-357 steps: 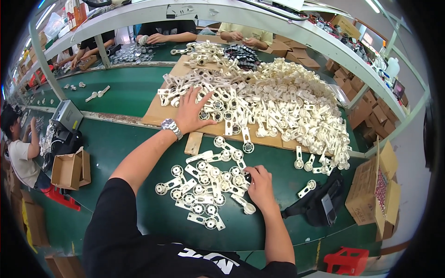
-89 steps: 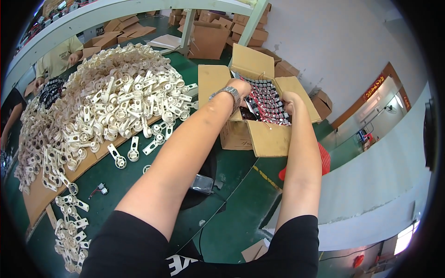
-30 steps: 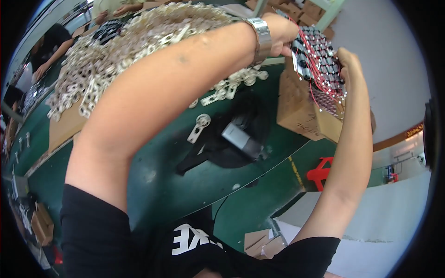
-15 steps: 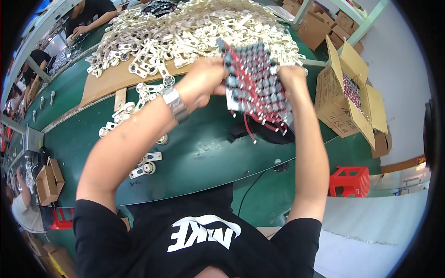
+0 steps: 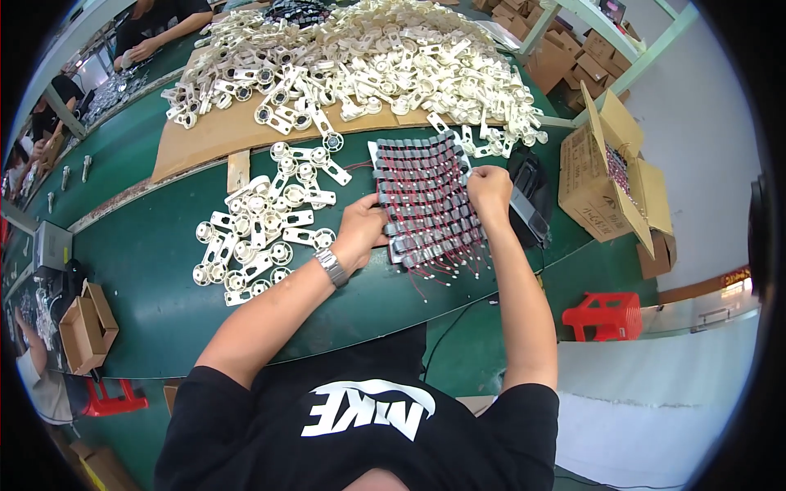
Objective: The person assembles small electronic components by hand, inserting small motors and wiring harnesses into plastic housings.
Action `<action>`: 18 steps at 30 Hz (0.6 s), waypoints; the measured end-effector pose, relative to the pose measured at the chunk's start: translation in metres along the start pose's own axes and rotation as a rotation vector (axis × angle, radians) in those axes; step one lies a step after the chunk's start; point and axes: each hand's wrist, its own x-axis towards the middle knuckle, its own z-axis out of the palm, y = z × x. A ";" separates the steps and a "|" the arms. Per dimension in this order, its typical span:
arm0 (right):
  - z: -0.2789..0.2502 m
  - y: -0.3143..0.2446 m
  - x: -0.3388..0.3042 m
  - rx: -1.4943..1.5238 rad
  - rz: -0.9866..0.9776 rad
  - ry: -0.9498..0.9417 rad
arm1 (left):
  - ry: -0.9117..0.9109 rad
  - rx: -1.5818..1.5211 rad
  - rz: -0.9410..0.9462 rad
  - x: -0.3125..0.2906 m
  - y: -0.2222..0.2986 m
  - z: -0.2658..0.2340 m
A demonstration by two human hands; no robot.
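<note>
A sheet of small grey wired parts, set in rows with thin red leads and white connector ends, lies nearly flat at or just over the green tabletop. My left hand grips its left edge, the fingers partly hidden under it. The right edge is pinched by my right hand. Left of the sheet, several white plastic arm-shaped parts with round ends lie loose on the table. A black pouch-like thing is just beyond my right hand.
A large heap of white plastic parts covers cardboard at the back. To the right stands an open carton holding similar wired parts. A red stool is on the floor, and a small cardboard box sits far left.
The sheet, tilted up and blurred before, has come down and spread flatter, facing up. Both hands have lowered with it. More of the loose white parts now show on the left.
</note>
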 end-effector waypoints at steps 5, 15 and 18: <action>0.009 -0.027 0.003 -0.054 -0.080 -0.027 | 0.079 0.021 -0.008 -0.005 0.011 -0.009; -0.019 0.012 0.020 -0.100 0.001 -0.022 | 0.050 0.399 0.151 0.028 -0.016 0.014; -0.026 -0.010 0.011 -0.103 -0.025 -0.009 | 0.068 0.381 0.052 0.021 -0.013 0.009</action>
